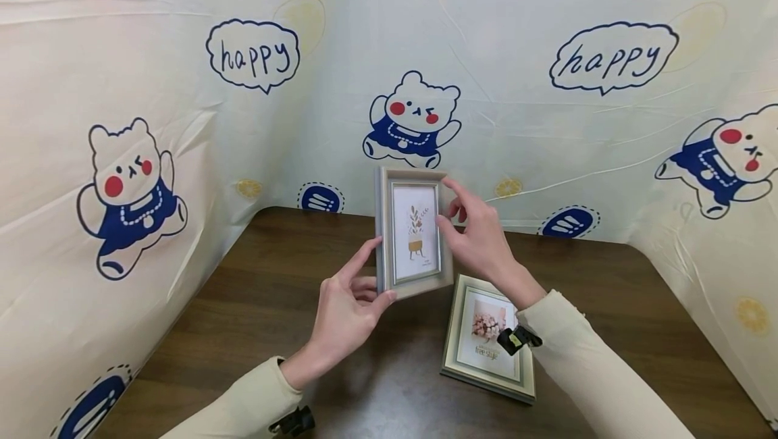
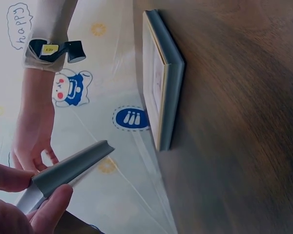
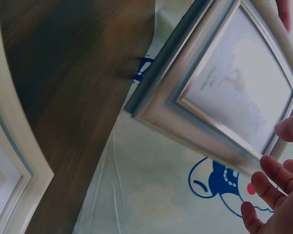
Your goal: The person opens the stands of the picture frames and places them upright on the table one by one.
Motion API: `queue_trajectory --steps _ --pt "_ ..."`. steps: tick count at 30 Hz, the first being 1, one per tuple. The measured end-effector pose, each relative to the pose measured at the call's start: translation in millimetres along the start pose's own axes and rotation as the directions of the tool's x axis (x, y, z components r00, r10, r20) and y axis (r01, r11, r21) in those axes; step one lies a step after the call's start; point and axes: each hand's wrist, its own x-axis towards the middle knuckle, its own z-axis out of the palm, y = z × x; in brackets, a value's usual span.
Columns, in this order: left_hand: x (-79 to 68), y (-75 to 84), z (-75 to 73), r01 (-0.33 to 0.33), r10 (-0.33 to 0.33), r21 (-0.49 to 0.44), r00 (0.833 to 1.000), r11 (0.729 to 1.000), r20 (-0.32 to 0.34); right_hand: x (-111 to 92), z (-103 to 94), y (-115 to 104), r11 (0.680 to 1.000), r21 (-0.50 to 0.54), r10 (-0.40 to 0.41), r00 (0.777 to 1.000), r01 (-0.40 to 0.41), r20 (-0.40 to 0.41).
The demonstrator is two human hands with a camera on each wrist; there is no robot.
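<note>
Upright above the table, a picture frame [image 1: 385, 236] with a potted-plant print tilts slightly backward. My left hand [image 1: 343, 314] grips it by the lower left edge, thumb at the bottom corner and index finger along the side. At the opposite edge, my right hand [image 1: 483, 236] pinches the frame, its thumb on the front and its index finger at the top corner. The left wrist view shows the held frame [image 2: 71, 168] edge-on between left thumb and finger. In the right wrist view, the right fingers [image 3: 276, 183] are curled beside the frame's border.
A second picture frame [image 1: 451, 358], with a pink flower print and "free style" lettering, lies face up on the brown wooden table [image 1: 243, 331] under the right forearm. A pale curtain [image 1: 340, 88] with printed bears surrounds the table. Small black cameras [image 1: 294, 420] sit on both wrists.
</note>
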Motion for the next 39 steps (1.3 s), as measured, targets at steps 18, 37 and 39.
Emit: queue_trajectory --steps 18,37,39 --pt "2.2 -0.1 -5.7 0.005 -0.005 -0.048 1.0 0.999 -0.005 -1.8 3.0 16.9 0.992 -0.128 0.015 0.999 -0.011 0.029" --pt "7.8 -2.6 -10.4 0.065 -0.063 -0.082 0.997 0.995 0.037 1.6 4.6 23.1 0.994 -0.105 0.038 0.995 -0.029 0.09" --pt "8.5 -4.0 -11.2 0.068 -0.065 -0.084 0.997 0.994 0.039 1.9 4.1 22.7 0.995 -0.098 0.035 0.995 -0.026 0.094"
